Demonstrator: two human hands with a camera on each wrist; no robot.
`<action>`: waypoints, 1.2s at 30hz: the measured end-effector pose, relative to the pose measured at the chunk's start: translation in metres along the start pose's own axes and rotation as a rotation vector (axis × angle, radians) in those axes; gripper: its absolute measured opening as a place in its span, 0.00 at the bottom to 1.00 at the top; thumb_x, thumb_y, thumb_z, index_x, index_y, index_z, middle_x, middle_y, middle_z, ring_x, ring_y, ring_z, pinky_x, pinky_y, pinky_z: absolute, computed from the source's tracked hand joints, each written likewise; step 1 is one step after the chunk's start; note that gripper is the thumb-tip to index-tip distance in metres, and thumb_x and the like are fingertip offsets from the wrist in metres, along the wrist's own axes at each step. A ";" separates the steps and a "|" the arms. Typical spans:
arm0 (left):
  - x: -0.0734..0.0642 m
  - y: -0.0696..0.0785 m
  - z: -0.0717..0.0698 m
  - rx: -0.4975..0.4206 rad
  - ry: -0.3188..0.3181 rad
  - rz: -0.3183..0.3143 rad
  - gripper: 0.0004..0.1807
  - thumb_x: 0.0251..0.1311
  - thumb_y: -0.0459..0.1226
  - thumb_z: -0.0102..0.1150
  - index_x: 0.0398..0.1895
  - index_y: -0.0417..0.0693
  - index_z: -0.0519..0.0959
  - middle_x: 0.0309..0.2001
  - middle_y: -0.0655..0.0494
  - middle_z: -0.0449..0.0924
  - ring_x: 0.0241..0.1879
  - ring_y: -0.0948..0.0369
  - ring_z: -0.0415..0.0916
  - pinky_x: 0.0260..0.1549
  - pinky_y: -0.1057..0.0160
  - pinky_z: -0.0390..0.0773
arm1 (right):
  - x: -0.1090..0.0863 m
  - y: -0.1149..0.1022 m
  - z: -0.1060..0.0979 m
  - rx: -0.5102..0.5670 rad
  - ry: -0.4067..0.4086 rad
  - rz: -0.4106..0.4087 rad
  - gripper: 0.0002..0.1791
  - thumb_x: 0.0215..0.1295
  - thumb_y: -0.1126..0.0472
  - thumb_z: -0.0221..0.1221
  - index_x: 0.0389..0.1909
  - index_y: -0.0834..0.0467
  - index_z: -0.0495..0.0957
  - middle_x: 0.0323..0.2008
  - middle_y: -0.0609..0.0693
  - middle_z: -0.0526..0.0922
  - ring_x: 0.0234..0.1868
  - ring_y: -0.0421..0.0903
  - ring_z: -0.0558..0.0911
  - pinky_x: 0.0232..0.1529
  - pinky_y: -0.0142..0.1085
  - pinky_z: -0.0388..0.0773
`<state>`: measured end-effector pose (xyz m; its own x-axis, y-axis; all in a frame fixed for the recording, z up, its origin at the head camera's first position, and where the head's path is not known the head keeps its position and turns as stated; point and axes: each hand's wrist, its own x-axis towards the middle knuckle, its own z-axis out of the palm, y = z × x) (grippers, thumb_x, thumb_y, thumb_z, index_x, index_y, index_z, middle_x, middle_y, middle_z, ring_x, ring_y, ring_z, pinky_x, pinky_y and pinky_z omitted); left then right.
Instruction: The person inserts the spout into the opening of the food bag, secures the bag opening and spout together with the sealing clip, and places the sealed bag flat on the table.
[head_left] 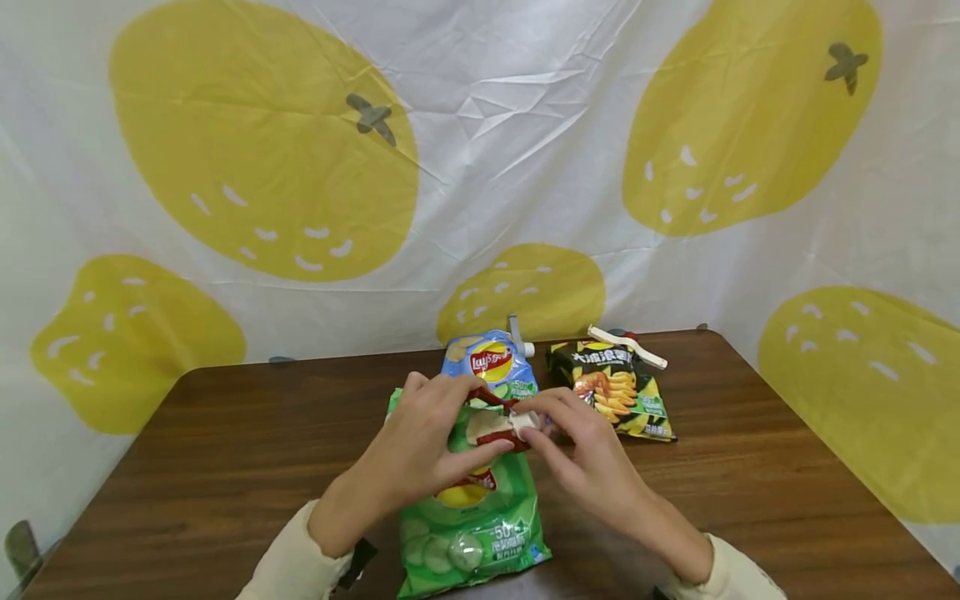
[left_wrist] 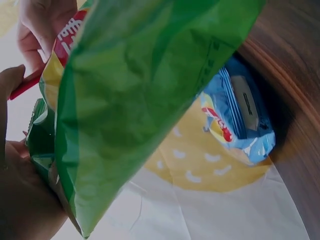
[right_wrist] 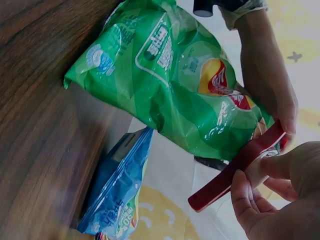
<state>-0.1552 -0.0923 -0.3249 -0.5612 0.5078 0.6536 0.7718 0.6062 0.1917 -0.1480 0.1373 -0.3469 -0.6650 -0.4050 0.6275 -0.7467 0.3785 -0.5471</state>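
A green bag of potato chips [head_left: 468, 521] stands tilted up off the table, its folded top between both hands. Across that top lies a red bag clip [right_wrist: 225, 175] with a white spout cap [head_left: 525, 423] at one end. My left hand [head_left: 423, 437] holds the bag's top edge, its thumb near one end of the clip. With thumb and fingers, my right hand [head_left: 588, 454] pinches the clip by the white cap. In the left wrist view the bag's green back [left_wrist: 135, 100] hides much of the left fingers.
Behind the green bag lies a blue chip bag [head_left: 480, 354] with a grey and white clip [head_left: 517, 335] on its top. Right of it sits a black chip bag [head_left: 615, 387] bearing a white clip [head_left: 630, 346]. A patterned cloth [head_left: 517, 167] hangs behind the brown table [head_left: 247, 467].
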 end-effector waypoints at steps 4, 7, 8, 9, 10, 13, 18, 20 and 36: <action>0.000 -0.003 -0.002 -0.007 -0.019 0.002 0.30 0.55 0.62 0.66 0.50 0.52 0.76 0.43 0.64 0.80 0.42 0.65 0.76 0.36 0.61 0.58 | 0.000 -0.002 -0.001 0.022 -0.008 0.039 0.12 0.67 0.66 0.63 0.49 0.55 0.81 0.46 0.45 0.79 0.36 0.39 0.78 0.35 0.30 0.79; 0.000 -0.004 -0.003 -0.023 -0.030 0.009 0.29 0.54 0.62 0.67 0.50 0.54 0.76 0.43 0.64 0.80 0.43 0.66 0.76 0.36 0.61 0.58 | -0.001 -0.004 -0.001 0.052 -0.017 0.049 0.11 0.67 0.67 0.63 0.48 0.54 0.81 0.45 0.43 0.79 0.37 0.39 0.78 0.37 0.31 0.80; 0.000 -0.004 -0.003 -0.025 -0.033 0.012 0.29 0.53 0.62 0.67 0.49 0.54 0.76 0.43 0.64 0.80 0.43 0.66 0.76 0.37 0.61 0.58 | -0.001 -0.004 -0.001 0.058 -0.018 0.046 0.11 0.67 0.67 0.63 0.48 0.53 0.80 0.45 0.43 0.79 0.37 0.39 0.78 0.37 0.31 0.80; 0.000 -0.004 -0.003 -0.029 -0.035 0.014 0.29 0.53 0.62 0.68 0.49 0.54 0.77 0.43 0.64 0.80 0.43 0.66 0.76 0.37 0.61 0.59 | -0.001 -0.004 -0.001 0.061 -0.022 0.044 0.11 0.67 0.67 0.63 0.48 0.53 0.80 0.45 0.43 0.79 0.38 0.39 0.78 0.38 0.31 0.81; 0.000 -0.004 -0.003 -0.031 -0.038 0.015 0.29 0.53 0.62 0.68 0.49 0.54 0.77 0.42 0.63 0.80 0.43 0.66 0.76 0.37 0.61 0.60 | -0.001 -0.004 -0.002 0.064 -0.026 0.041 0.11 0.67 0.67 0.62 0.48 0.53 0.80 0.44 0.43 0.79 0.38 0.39 0.78 0.38 0.31 0.81; 0.000 -0.003 -0.003 -0.045 -0.057 -0.001 0.30 0.51 0.61 0.70 0.49 0.53 0.77 0.43 0.64 0.80 0.40 0.67 0.74 0.38 0.63 0.64 | -0.001 -0.005 -0.002 0.068 -0.047 0.040 0.11 0.67 0.67 0.62 0.48 0.53 0.80 0.44 0.43 0.78 0.38 0.39 0.78 0.39 0.32 0.80; -0.002 0.001 -0.003 -0.079 -0.087 -0.031 0.32 0.49 0.59 0.72 0.51 0.52 0.75 0.42 0.67 0.77 0.34 0.69 0.71 0.33 0.69 0.74 | -0.001 -0.006 -0.003 0.067 -0.106 0.050 0.10 0.70 0.66 0.60 0.49 0.52 0.79 0.45 0.42 0.78 0.39 0.38 0.78 0.41 0.32 0.80; -0.002 0.002 -0.002 -0.079 -0.083 -0.017 0.32 0.50 0.59 0.72 0.51 0.51 0.74 0.41 0.66 0.77 0.32 0.69 0.72 0.31 0.70 0.75 | -0.001 -0.006 -0.002 0.059 -0.112 0.046 0.10 0.71 0.65 0.59 0.50 0.52 0.79 0.45 0.42 0.78 0.40 0.38 0.79 0.41 0.32 0.79; -0.003 -0.003 -0.002 -0.088 -0.042 -0.021 0.25 0.59 0.57 0.64 0.49 0.52 0.74 0.38 0.66 0.79 0.27 0.71 0.71 0.28 0.74 0.75 | -0.001 -0.003 -0.001 0.106 -0.031 0.017 0.10 0.68 0.66 0.62 0.47 0.52 0.80 0.38 0.42 0.79 0.34 0.38 0.80 0.34 0.31 0.79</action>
<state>-0.1553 -0.0965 -0.3258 -0.5885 0.5219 0.6175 0.7817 0.5623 0.2699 -0.1449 0.1378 -0.3454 -0.6768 -0.4251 0.6011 -0.7315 0.2961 -0.6142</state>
